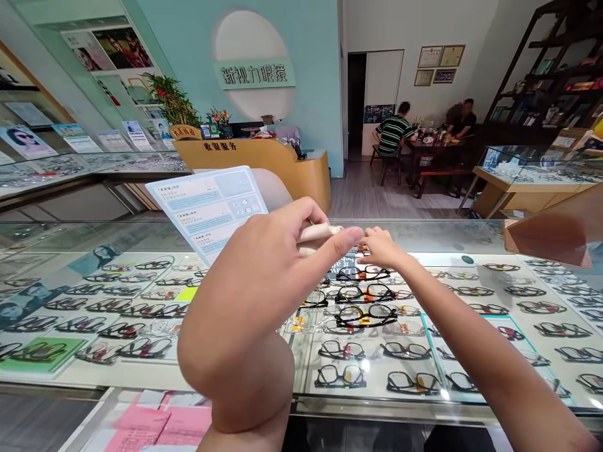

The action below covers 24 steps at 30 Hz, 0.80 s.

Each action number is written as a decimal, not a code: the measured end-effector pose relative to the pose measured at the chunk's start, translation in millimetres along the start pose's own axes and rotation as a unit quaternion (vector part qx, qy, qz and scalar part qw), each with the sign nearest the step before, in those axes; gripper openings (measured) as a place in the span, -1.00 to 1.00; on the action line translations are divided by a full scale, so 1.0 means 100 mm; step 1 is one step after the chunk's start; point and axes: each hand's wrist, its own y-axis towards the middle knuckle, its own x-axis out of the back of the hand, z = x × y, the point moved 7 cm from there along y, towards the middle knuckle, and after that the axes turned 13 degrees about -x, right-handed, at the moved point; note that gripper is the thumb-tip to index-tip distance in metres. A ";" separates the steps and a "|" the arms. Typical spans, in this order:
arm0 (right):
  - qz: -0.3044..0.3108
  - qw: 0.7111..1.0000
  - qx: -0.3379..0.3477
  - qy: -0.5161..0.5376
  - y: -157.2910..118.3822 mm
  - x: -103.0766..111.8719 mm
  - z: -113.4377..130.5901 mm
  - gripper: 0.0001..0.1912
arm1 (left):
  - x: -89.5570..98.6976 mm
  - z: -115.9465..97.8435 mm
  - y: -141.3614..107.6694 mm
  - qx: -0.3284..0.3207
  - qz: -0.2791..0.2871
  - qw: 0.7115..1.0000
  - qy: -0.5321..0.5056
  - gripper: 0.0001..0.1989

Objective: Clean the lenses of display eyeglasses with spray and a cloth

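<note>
Two hands (268,263); one white cloth (315,233); one printed board (207,207); four wall frames (451,55); dozens of spectacles (366,313)

Matt cloth (315,233), glossy plastic-looking spectacle frames (366,317), smooth shiny glass countertop (443,236)

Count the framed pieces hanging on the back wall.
4, grouped right of the doorway: upper-left frame, upper-right frame, lower-left frame, lower-right frame. None there looks hidden.

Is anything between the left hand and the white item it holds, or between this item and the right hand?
Nothing visible stands between the left hand and the white item, which it grips directly. Towards the right hand, the left thumb covers part of the view, so I cannot judge there.
</note>
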 end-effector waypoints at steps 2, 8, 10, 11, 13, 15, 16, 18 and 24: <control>0.003 1.000 -0.005 -0.013 0.01 -0.09 -0.01 -0.70 | 0.00 0.01 0.00 0.002 0.004 1.000 -0.002 -0.58; 0.009 0.999 -0.018 -0.030 0.01 -0.18 -0.04 -0.73 | 0.00 0.02 -0.01 -0.003 0.009 1.000 -0.030 -0.59; 0.008 0.999 -0.019 -0.030 0.02 -0.18 -0.05 -0.75 | 0.00 0.02 -0.02 -0.005 0.009 0.999 -0.034 -0.59; 0.005 0.999 -0.020 -0.029 0.02 -0.17 -0.06 -0.74 | 0.00 0.02 -0.02 -0.008 0.009 0.999 -0.036 -0.59; -0.008 0.999 -0.028 -0.025 0.03 -0.15 -0.09 -0.68 | 0.00 0.01 -0.02 -0.007 0.013 0.999 -0.034 -0.58; -0.014 0.999 -0.036 -0.022 0.04 -0.14 -0.12 -0.62 | -0.01 0.01 -0.03 0.002 0.022 0.999 -0.027 -0.58; -0.011 0.999 -0.038 -0.020 0.05 -0.15 -0.13 -0.60 | -0.01 0.00 -0.03 0.008 0.027 0.999 -0.023 -0.57; 0.004 0.999 -0.037 -0.017 0.05 -0.18 -0.15 -0.58 | -0.02 -0.01 -0.04 0.015 0.035 0.999 -0.017 -0.57; 0.020 0.999 -0.034 -0.012 0.05 -0.20 -0.19 -0.55 | -0.03 -0.06 -0.07 0.005 0.064 0.998 -0.011 -0.59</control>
